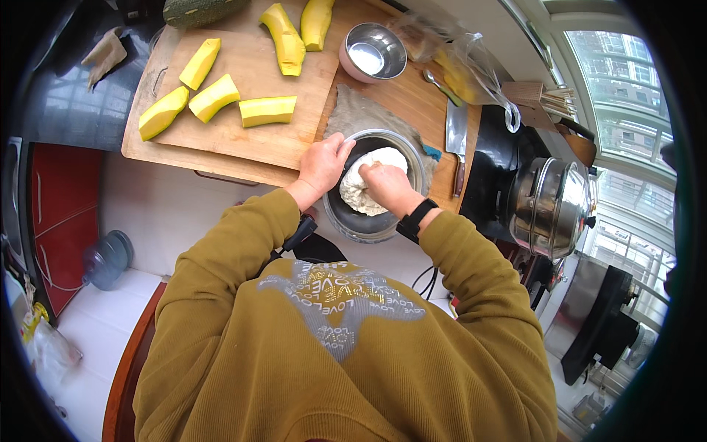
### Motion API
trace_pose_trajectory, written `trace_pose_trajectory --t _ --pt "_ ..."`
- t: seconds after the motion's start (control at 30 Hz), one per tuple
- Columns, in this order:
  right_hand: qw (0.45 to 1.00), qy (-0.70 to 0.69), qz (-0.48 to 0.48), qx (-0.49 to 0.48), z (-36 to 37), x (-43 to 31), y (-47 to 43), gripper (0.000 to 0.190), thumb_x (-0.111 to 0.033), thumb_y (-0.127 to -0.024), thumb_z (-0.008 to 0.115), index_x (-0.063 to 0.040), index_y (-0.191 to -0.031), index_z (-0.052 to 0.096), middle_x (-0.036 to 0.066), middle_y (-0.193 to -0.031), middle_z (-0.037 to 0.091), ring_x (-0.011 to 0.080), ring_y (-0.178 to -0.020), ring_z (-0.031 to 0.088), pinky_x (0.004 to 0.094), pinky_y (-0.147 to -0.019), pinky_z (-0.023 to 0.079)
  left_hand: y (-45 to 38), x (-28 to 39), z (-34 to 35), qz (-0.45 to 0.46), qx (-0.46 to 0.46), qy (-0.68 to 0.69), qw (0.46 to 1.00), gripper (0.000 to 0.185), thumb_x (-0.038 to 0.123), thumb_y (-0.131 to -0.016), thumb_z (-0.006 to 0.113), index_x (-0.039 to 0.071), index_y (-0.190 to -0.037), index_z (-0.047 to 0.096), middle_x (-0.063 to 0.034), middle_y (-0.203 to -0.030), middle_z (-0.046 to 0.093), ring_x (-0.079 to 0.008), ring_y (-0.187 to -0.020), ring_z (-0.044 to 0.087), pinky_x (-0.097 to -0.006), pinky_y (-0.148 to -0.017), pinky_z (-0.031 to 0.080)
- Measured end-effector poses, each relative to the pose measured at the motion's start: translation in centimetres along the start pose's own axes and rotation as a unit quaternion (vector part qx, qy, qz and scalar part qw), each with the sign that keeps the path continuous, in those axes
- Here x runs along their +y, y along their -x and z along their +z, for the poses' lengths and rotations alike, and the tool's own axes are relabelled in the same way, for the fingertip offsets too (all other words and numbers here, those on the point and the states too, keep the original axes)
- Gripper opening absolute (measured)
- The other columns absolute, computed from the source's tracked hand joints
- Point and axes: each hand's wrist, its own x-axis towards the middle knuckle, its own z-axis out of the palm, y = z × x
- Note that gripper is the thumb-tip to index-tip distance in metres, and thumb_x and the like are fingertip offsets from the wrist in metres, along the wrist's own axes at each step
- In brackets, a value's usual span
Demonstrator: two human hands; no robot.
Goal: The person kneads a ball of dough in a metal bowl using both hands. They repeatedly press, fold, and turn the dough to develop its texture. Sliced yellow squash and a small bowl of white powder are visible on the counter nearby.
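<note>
A lump of white dough lies in a round steel bowl before me. My right hand is curled into a fist and presses into the dough; its fingertips are hidden there. With thumb and fingers my left hand grips the bowl's left rim. Under the bowl's far side spreads a grey cloth. Left of the bowl is a wooden cutting board bearing several peeled yellow pumpkin pieces.
Beyond the cloth stands a pink bowl with a steel inside. A cleaver lies to the right, near a spoon and a plastic bag. Farther right is a lidded steel steamer pot. A green-skinned pumpkin sits at the back left.
</note>
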Motion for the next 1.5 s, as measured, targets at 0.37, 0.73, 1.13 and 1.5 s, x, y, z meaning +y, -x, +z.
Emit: trace_pose_trajectory --t 0.37,0.73,1.13,1.5 --pt "0.973 -0.205 0.096 0.038 -3.1 -3.8 5.7 0.031 -0.028 -0.087 0.066 0.000 -0.098 0.059 0.023 -0.090 0.068 0.0423 -0.085 0.066 0.0499 -0.076 0.053 -0.3 -0.5 0.2 -0.009 0.005 -0.010 1.000 0.037 0.042 -0.097 0.058 0.008 -0.083 0.058 -0.0217 -0.076 0.064 -0.0446 -0.076 0.061 -0.0508 -0.064 0.047" --pt "0.976 -0.190 0.097 -0.032 0.5 -3.1 -0.6 0.024 -0.021 -0.081 0.058 -0.002 -0.079 0.072 0.023 -0.082 0.070 0.0401 -0.082 0.069 0.0488 -0.076 0.055 -0.1 -0.4 0.3 -0.011 0.011 -0.002 1.000 0.037 0.042 -0.097 0.059 0.008 -0.083 0.057 -0.0210 -0.073 0.063 -0.0449 -0.074 0.059 -0.0506 -0.063 0.045" --pt "0.974 -0.174 0.128 -0.071 0.1 -3.4 -3.2 0.024 -0.022 -0.081 0.060 -0.002 -0.085 0.073 0.022 -0.088 0.072 0.0367 -0.086 0.070 0.0469 -0.078 0.054 -0.1 -0.3 0.2 -0.008 0.010 -0.018 1.000 0.039 0.043 -0.098 0.057 0.008 -0.081 0.056 -0.0219 -0.073 0.062 -0.0457 -0.075 0.060 -0.0522 -0.063 0.045" --pt "0.978 -0.173 0.047 0.104 -2.4 -5.4 2.5 0.037 -0.015 -0.077 0.071 -0.005 -0.108 0.055 0.019 -0.090 0.065 0.0368 -0.087 0.068 0.0468 -0.072 0.054 -0.4 -0.5 0.2 -0.012 -0.003 0.017 1.000 0.036 0.041 -0.097 0.058 0.007 -0.084 0.059 -0.0224 -0.079 0.064 -0.0448 -0.078 0.061 -0.0504 -0.066 0.047"
